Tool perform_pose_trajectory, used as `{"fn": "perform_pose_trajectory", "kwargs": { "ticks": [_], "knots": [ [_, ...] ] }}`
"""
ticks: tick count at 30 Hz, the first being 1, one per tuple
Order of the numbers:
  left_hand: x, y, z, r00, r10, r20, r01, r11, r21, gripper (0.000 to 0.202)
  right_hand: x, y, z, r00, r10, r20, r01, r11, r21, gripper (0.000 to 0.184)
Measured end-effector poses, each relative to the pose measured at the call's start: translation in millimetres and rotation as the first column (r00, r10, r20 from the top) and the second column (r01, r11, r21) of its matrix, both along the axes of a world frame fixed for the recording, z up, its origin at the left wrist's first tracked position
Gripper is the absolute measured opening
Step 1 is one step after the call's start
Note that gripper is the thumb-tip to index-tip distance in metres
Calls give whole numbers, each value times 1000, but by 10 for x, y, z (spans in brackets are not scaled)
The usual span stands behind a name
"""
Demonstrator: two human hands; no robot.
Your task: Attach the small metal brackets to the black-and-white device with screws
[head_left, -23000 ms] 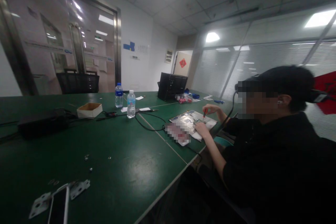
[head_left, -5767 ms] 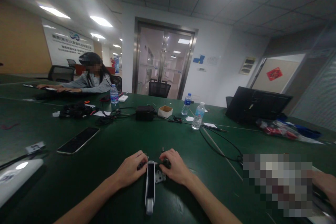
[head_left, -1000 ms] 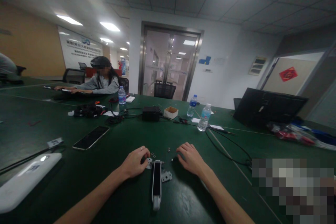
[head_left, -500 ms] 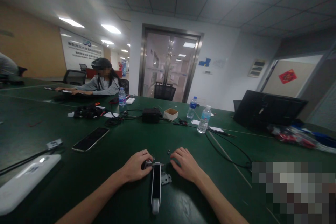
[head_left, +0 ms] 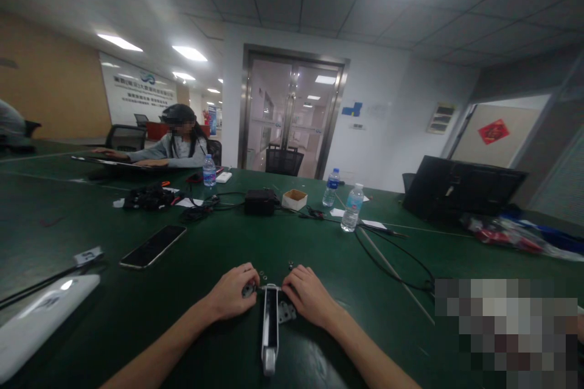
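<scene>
the left hand (head_left: 232, 293) pinches a metal bracket (head_left: 249, 290) at the white-framed bar's (head_left: 271, 329) ten o'clock; the bar, at six o'clock in view, seems stiff, light, best held by its sides; the right hand (head_left: 309, 293), at two, hides its grip: cannot tell.

Table (head_left: 241, 243) open past metal bits (head_left: 291, 266); box (head_left: 292, 203), bottles (head_left: 350, 214) beyond.

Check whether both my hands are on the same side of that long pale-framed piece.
No, the left hand is left of the long pale-framed piece, and the right hand is right of it.
</scene>
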State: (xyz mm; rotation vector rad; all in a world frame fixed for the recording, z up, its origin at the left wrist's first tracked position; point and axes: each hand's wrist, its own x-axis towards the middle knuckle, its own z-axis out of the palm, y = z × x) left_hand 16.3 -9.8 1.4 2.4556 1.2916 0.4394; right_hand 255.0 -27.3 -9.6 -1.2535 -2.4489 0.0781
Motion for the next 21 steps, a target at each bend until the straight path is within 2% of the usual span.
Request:
{"fn": "perform_pose_trajectory", "kwargs": {
  "ticks": [7,12,17,21],
  "knots": [
    [-46,53,-50,997,58,41,-59,998,12,22,0,-19,45,999,26,22,-25,999,-47,15],
    [9,151,-84,993,61,96,-73,989,131,30,0,1,44,998,28,53,-27,999,-26,14],
    [52,251,-180,1000,2,9,-3,984,181,28,5,9,26,998,19,63,-17,1000,-22,14],
    [29,249,-155,998,-25,-64,34,990,136,28,11,9,23,998,16,53,-14,999,-31,13]
  ]
}}
